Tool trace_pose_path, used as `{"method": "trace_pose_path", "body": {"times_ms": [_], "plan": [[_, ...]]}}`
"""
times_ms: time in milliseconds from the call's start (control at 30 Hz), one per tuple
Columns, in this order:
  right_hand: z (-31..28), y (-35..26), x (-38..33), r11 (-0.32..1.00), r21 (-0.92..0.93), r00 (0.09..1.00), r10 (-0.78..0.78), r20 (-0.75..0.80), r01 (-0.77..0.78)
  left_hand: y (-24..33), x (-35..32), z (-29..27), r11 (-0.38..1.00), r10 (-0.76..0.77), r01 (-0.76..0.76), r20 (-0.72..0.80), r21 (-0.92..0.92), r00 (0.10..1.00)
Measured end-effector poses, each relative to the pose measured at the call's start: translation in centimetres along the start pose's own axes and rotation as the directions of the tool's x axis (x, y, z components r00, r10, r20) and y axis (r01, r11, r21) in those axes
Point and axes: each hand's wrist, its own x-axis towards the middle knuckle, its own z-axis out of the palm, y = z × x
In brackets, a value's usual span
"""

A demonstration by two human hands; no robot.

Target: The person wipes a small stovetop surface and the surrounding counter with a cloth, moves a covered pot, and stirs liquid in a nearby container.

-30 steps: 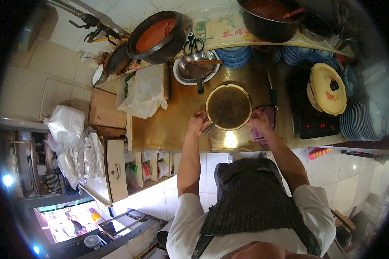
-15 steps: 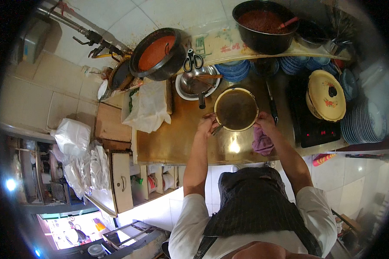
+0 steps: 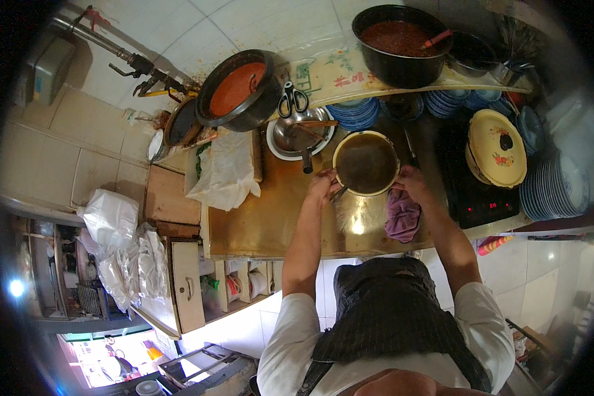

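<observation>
A round pot with a cream-yellow rim [image 3: 366,165], dark brown inside, is held between my two hands over the metal counter. My left hand [image 3: 322,186] is closed on its left side, where a short dark handle-like piece shows by the fingers. On the opposite side my right hand [image 3: 410,183] grips the rim, its fingertips partly hidden. Just below that hand a crumpled purple cloth [image 3: 402,218] lies on the counter. Beyond the pot, a long thin utensil [image 3: 410,146] with a dark end is partly covered by my right hand.
A metal pan [image 3: 300,136] sits in a white bowl behind my left hand, with scissors [image 3: 293,100] above. Yellow lidded pot [image 3: 498,148] stands on the black cooktop [image 3: 465,206] at right. Blue bowls [image 3: 354,115] and red-filled pots [image 3: 402,63] line the back; paper-covered box [image 3: 224,171] left.
The pot has shifted a little to the right and away from me, with both hands still on it. More of the purple cloth shows beneath my right hand. The view has tilted slightly.
</observation>
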Motion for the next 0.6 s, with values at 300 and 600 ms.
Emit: {"method": "trace_pose_path", "body": {"times_ms": [300,600], "plan": [[0.6,-1.9,-1.2,0.997,0.019,0.996,0.079,0.045,-0.080,-0.2,0.2,-0.3,0.999,-0.012,0.011,-0.013,-0.050,1.000],[-1.7,-1.5,-12.1,0.996,0.085,0.997,0.006,-0.078,0.001,-3.9,-0.6,-8.1,0.967,0.106,-0.072,0.131,-0.244,0.986]]}}
